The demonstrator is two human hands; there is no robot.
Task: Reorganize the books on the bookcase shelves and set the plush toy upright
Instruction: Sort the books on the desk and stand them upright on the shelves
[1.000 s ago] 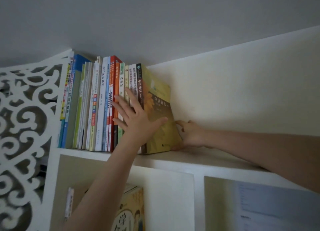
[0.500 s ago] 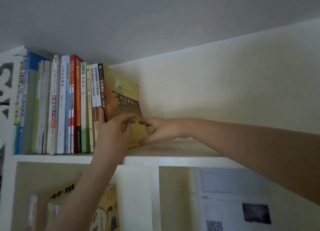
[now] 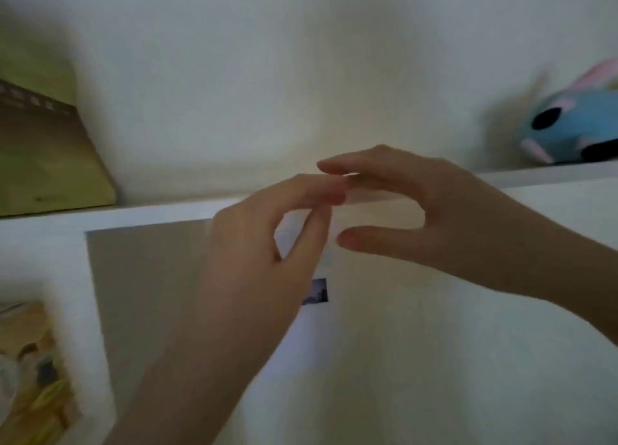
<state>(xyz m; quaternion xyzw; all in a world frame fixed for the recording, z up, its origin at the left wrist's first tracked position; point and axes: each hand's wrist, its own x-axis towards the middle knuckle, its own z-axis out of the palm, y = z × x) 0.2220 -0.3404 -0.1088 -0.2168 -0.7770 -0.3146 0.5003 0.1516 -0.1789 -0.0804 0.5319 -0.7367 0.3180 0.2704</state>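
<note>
A blue and pink plush toy (image 3: 575, 127) lies on its side at the far right of the top shelf (image 3: 551, 173), partly cut off by the frame edge. At the far left of the same shelf stands the yellow-brown book (image 3: 46, 157), leaning against books out of view. My left hand (image 3: 267, 244) and my right hand (image 3: 434, 217) hover in front of the shelf edge in the middle, fingers loosely bent, fingertips close together, holding nothing. Both are well left of the toy and right of the book.
Below the shelf, a compartment holds a white sheet with a small dark picture (image 3: 316, 291). A yellowish book cover (image 3: 33, 371) shows in the lower left compartment. The white back wall (image 3: 267, 93) of the top shelf stretches between book and toy.
Both hands have let go of the yellow-brown book and drawn back to the right. The view has swung right, so the book row has left the frame and the plush toy has come in.
</note>
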